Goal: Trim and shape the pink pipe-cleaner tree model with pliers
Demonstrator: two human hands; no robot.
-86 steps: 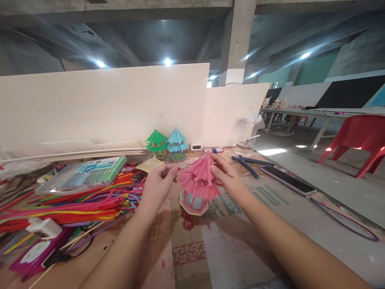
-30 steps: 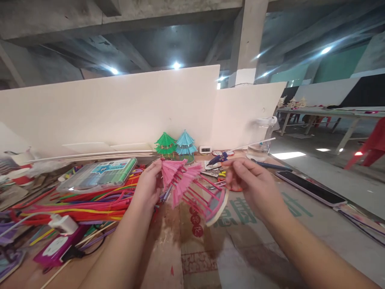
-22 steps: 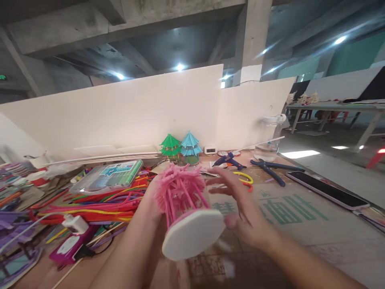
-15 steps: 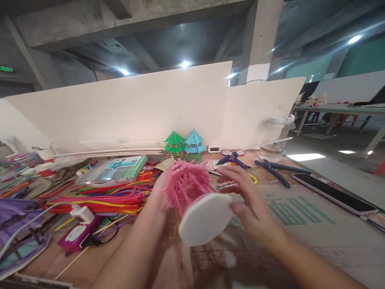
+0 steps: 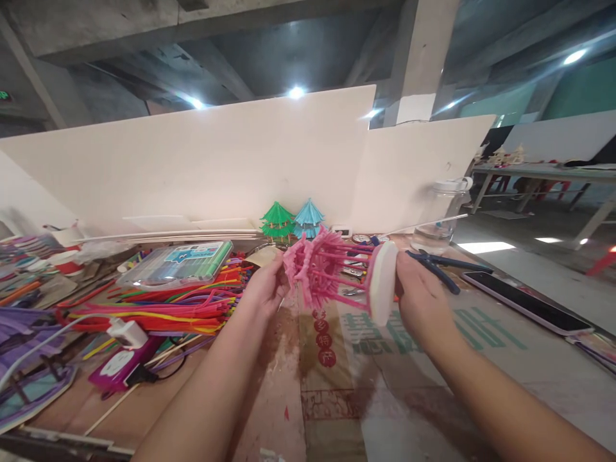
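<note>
A small pink pavilion model [image 5: 315, 269], apparently made of fuzzy pipe cleaners, is held on its side above the table. Its layered roof points left, and thin pink posts run right to a thick white base [image 5: 384, 283]. My left hand [image 5: 267, 282] is closed at the roof's tip. At the other end my right hand [image 5: 421, 289] grips the base, its fingers mostly hidden behind it. Behind the model stand a green pavilion [image 5: 277, 220] and a light blue pavilion [image 5: 309, 217] of similar shape.
To the left lie bundled coloured pipe cleaners [image 5: 178, 314], a clear marker case [image 5: 178, 264], a purple power block [image 5: 126, 362] and a purple model [image 5: 29, 366]. Pliers [image 5: 440, 266], a phone [image 5: 527, 303] and a clear jug [image 5: 439, 215] sit at right. A white board [image 5: 202, 160] stands behind.
The pink model has turned so its base faces right instead of toward me. My right hand has closed on the base, and my left hand has come into view at the roof.
</note>
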